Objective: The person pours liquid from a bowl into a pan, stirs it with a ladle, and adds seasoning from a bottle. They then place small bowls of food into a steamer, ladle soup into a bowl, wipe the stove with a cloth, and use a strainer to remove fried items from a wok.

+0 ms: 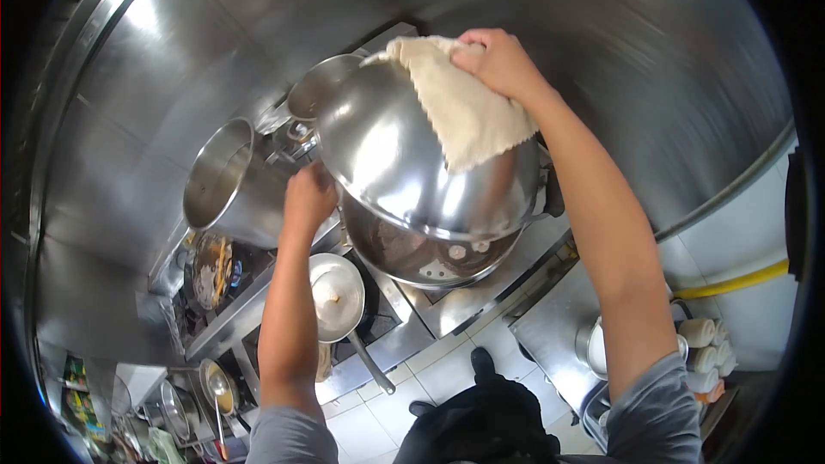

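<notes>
Steel dome lid (387,155) sits tilted over the wide steamer pot (430,262), between my hands. My right hand (498,64) clamps a beige cloth (464,116) to its far top; my left hand (308,196) grips its near-left rim.

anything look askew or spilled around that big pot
The domed lid is tilted, lifted off the big pot on one side; the right hand grips it through a cloth, the left hand is at its rim. No spill visible.
</notes>
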Available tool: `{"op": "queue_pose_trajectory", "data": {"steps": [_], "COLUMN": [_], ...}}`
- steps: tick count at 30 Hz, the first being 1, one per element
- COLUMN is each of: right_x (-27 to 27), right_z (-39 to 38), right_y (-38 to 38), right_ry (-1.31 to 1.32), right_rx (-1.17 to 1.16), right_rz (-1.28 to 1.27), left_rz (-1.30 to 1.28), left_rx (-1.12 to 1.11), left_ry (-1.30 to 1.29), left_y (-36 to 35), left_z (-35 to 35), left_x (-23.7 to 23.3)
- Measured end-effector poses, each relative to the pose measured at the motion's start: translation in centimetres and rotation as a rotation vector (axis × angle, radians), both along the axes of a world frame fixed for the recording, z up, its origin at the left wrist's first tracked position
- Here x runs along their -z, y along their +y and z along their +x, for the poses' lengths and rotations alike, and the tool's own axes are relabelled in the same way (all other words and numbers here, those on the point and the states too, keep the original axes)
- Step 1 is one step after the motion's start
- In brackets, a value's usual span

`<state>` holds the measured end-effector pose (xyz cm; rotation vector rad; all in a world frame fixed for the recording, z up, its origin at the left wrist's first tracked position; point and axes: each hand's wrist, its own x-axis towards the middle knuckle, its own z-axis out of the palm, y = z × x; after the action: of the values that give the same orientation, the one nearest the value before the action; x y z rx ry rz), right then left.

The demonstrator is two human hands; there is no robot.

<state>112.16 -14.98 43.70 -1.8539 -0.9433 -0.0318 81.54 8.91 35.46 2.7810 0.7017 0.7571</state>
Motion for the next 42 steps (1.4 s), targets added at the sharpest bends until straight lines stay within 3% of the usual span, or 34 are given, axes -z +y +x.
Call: {"op": "queue_pose_trajectory", "data": {"steps": [2,4,6,8,12,14,16,17,19,21,22,23,24,25,27,28,29,30,31,32,34,35,36,37,38,39,40,42], "right_x": [0.8,2.0,4.1,6.8,7.2,7.8,8.4,7.9,5.9,7.6,6.7,8.1,9.1,11.1,13.8,15.3,16.0,14.6,19.2,21.6,25.7,28.7,30.3,32.9,33.6,38.0,36.0,35.3], "right_z": [-3.4,-7.1,-9.7,-11.5,-13.0,-12.4,-11.3,-11.5,-14.4,-12.7,-15.5,-16.5,-19.3,-23.7,-33.6,-39.6,-46.5,-55.6,-58.7,-62.0,-71.7,-75.4,-79.7,-83.7,-88.4,-92.6,-97.4,-104.7], "right_y": [1.2,2.3,3.5,4.6,5.1,5.1,5.3,5.1,4.5,3.8,2.7,2.2,1.6,1.6,0.7,1.0,1.4,2.5,1.8,1.8,2.5,3.3,4.5,6.0,8.0,9.9,12.9,18.5], "right_ry": [-0.193,-0.267,-0.342,-0.372,-0.498,-0.61,-0.7,-0.636,-0.526,-0.829,-0.839,-0.594,-0.589,-0.422,-0.368,-0.329,-0.289,-0.445,-0.254,-0.049,0.259,0.216,0.403,0.449,0.739,1.104,1.308,1.575], "right_rx": [-0.003,-0.031,-0.127,-0.157,-0.059,-0.065,-0.018,-0.046,0.056,0.14,0.126,0.001,0.076,0.047,-0.18,-0.339,-0.493,-0.431,-0.468,-0.532,-0.606,-0.75,-1.061,-1.212,-1.215,-1.182,-0.959,-0.747], "right_rz": [-0.072,-0.12,-0.164,-0.093,-0.096,-0.049,-0.136,-0.203,-0.442,-0.255,-0.216,-0.058,-0.134,-0.01,-0.085,-0.096,-0.106,-0.181,-0.262,-0.613,-0.834,-0.959,-0.786,-0.872,-0.892,-0.819,-0.933,-0.896], "left_rz": [-0.22,-0.328,-0.493,-0.508,-0.748,-0.759,-1.201,-1.22,-1.492,-1.49,-1.472,-1.332,-1.186,-0.854,-0.614,-0.541,-0.375,-0.21,-0.141,-0.079,-0.085,-0.079,-0.093,-0.174,-0.255,-0.306,-0.313,-0.499], "left_rx": [-0.112,-0.176,-0.32,-0.421,-0.718,-0.818,-0.976,-1.004,-1.141,-1.138,-1.108,-1.128,-1.139,-1.116,-1.222,-1.264,-1.216,-1.159,-1.198,-1.231,-1.27,-1.315,-1.304,-1.331,-1.351,-1.311,-1.3,-1.081], "left_ry": [-0.048,-0.109,0.019,-0.002,0.307,0.551,0.409,0.387,0.143,0.128,0.141,0.027,-0.079,0.063,-0.043,0.039,-0.039,-0.116,-0.015,0.087,0.206,0.334,0.328,0.442,0.56,0.671,0.67,0.764], "left_y": [-4.2,-4.8,-7.3,-10.4,-21.1,-28.1,-33.7,-35.6,-38.7,-37.9,-36.7,-35.4,-33.5,-31.0,-23.9,-19.9,-16.4,-12.9,-9.6,-6.8,-1.6,0.2,1.5,2.6,3.4,3.7,4.3,4.8], "left_z": [-7.8,-16.8,-26.3,-35.7,-54.9,-61.0,-65.6,-66.9,-69.5,-72.0,-73.7,-76.2,-79.4,-83.0,-86.8,-89.3,-92.7,-96.3,-99.4,-102.1,-106.8,-108.7,-110.0,-110.9,-111.6,-111.8,-112.7,-114.4], "left_x": [-2.7,-0.1,2.0,6.5,17.4,20.9,23.7,24.3,25.2,23.8,22.8,22.6,22.9,23.0,17.8,15.9,16.5,17.8,18.5,19.5,21.8,23.0,23.6,24.2,24.8,24.6,25.9,29.2]}}
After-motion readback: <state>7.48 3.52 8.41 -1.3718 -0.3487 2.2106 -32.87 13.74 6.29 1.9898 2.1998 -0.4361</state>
